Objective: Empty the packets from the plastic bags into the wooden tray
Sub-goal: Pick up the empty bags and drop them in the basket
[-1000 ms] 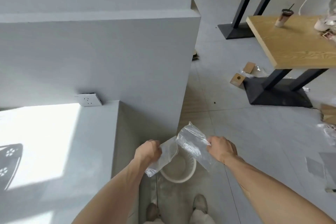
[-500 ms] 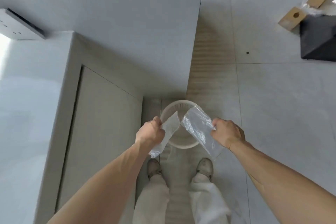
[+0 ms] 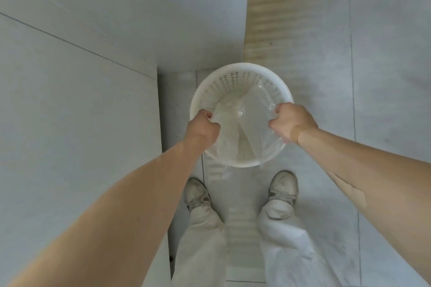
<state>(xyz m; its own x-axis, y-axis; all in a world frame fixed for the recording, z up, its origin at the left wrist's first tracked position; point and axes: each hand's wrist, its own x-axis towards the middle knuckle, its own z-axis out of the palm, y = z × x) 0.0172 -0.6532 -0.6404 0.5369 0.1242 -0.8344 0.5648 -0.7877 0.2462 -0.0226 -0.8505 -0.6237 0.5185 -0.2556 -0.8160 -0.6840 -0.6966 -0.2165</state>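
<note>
I look straight down at a round white perforated basket (image 3: 235, 77) on the floor. My left hand (image 3: 203, 127) grips one clear plastic bag (image 3: 225, 137) over the basket's left side. My right hand (image 3: 290, 122) grips a second clear plastic bag (image 3: 254, 112) over its right side. Both bags look empty and hang down into the basket, their lower ends trailing past its near rim. No packets and no wooden tray are in view.
A grey counter and wall (image 3: 81, 100) rise close on the left, right against the basket. My two shoes (image 3: 282, 187) stand on grey floor tiles just below the basket. A wood-coloured floor strip (image 3: 268, 18) runs away beyond it.
My view has tipped further down and closer to the basket. Both hands have come lower with the bags, which now hang inside the basket rim instead of above it.
</note>
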